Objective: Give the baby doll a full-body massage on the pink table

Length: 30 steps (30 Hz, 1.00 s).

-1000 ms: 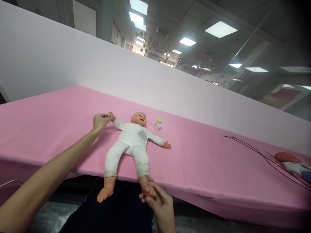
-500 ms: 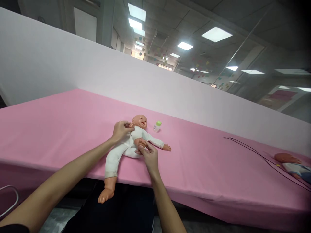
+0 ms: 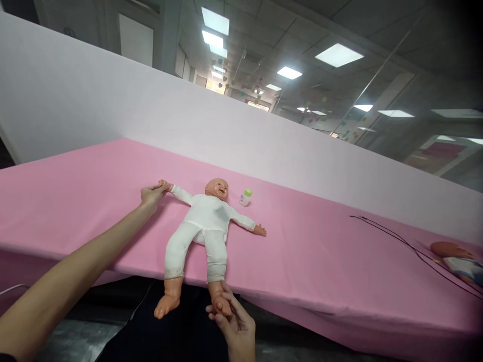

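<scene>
A baby doll (image 3: 207, 213) with a white cloth body lies on its back on the pink table cover (image 3: 302, 251), its lower legs hanging over the front edge. My left hand (image 3: 153, 196) pinches the doll's hand at the left, and that arm is stretched out sideways. At the front edge my right hand (image 3: 237, 322) has its fingers closed around the doll's foot on the right side. The doll's other arm lies spread on the cover, touched by neither hand. Just beyond it stands a small bottle (image 3: 245, 197) with a green cap.
Thin dark cables (image 3: 396, 237) run across the right part of the table. A second doll (image 3: 458, 256) lies at the far right. Behind the table rises a white partition (image 3: 264, 146) with glass above its right part.
My left hand has drawn the doll's arm outward to the left from its chest. My right hand has brought the raised leg down toward the front edge, straightening it.
</scene>
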Tool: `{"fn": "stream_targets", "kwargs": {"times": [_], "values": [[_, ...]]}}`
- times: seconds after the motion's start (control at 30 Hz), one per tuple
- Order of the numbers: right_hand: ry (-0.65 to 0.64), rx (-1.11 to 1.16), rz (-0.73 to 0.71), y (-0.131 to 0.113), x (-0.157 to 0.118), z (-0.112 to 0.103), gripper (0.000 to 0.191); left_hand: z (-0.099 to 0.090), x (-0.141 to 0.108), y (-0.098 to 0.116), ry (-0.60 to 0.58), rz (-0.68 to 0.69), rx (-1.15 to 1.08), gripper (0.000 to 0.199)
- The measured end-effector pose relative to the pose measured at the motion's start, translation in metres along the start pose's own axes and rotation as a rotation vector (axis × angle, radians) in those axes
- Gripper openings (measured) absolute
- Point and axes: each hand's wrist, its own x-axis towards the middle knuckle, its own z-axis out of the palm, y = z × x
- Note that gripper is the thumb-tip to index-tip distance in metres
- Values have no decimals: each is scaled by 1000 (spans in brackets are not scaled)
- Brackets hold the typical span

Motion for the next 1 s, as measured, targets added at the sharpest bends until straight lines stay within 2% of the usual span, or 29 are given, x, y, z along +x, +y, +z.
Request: {"fn": "stream_targets", "kwargs": {"times": [0.1, 0.17, 0.23, 0.3, 0.4, 0.5, 0.6, 0.7, 0.77, 0.8, 0.83, 0.9, 1.0], "values": [[-15, -38, -53, -28, 21, 17, 43, 16, -12, 3, -107, 163, 19, 29], [-45, -98, -97, -54, 49, 30, 42, 34, -30, 5, -226, 309, 28, 29], [-97, -193, -122, -70, 83, 46, 48, 50, -50, 2, -390, 397, 66, 32], [-109, -222, -150, -72, 115, 63, 53, 60, -68, -4, -530, 427, 163, 31], [-124, -189, -133, -63, 144, 80, 61, 65, -82, -13, -550, 446, 327, 26], [-142, -141, -123, -63, 135, 74, 57, 59, -72, -10, -530, 453, 338, 28], [-152, -135, -97, -63, 92, 43, 41, 45, -45, -1, -407, 420, 217, 31], [-90, -44, -32, -40, 39, 12, 40, 24, -20, 1, -158, 212, 103, 29], [-47, 8, 22, -21, 13, 3, 42, 13, -13, -2, -27, 69, 65, 27], [-31, 24, 29, -14, 6, 3, 42, 10, -13, -3, 2, 42, 56, 26], [-17, 29, 22, -12, 3, 5, 42, 10, -16, -2, 2, 53, 57, 26], [-7, 7, -27, -23, 12, 16, 42, 16, -27, 4, -83, 169, 95, 26], [-33, -90, -113, -62, 53, 36, 47, 37, -50, 15, -285, 409, 182, 34]]}}
